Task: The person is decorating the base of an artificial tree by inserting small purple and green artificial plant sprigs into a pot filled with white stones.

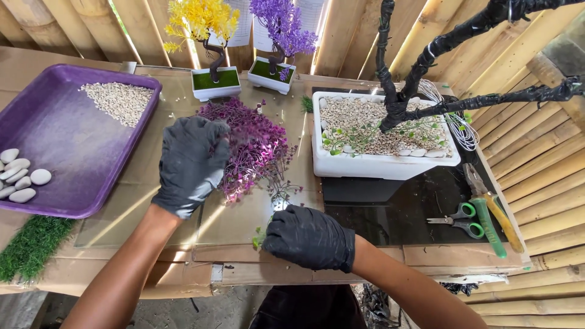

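At the near edge of the workbench, the right hand (311, 237), gloved in black, is seen closed knuckles-up over a small green sprig (259, 237) that pokes out beside the fingers; the grip itself is hidden beneath the hand. Just beyond and to the left, the left hand (192, 164), also gloved, is curled around the edge of a heap of purple artificial foliage (259, 146), its fingers closed on the stems. The foliage is spread on a glass sheet (152, 207) laid over cardboard. To the right, green-handled scissors (460, 220) and pliers (490, 210) are laid on a dark panel. To the left, a purple tray (61, 122) is set, holding white stones (21, 176) and a patch of fine gravel (119, 100); a strip of green turf (30, 244) lies below it. Further back, a white rectangular planter (378, 164) filled with gravel is noted, a black-wrapped bare trunk (402, 85) rising from it, with coiled white wire (457, 122) beside. Against the bamboo wall, two small potted trees are placed, one yellow (204, 24), one purple (283, 27).
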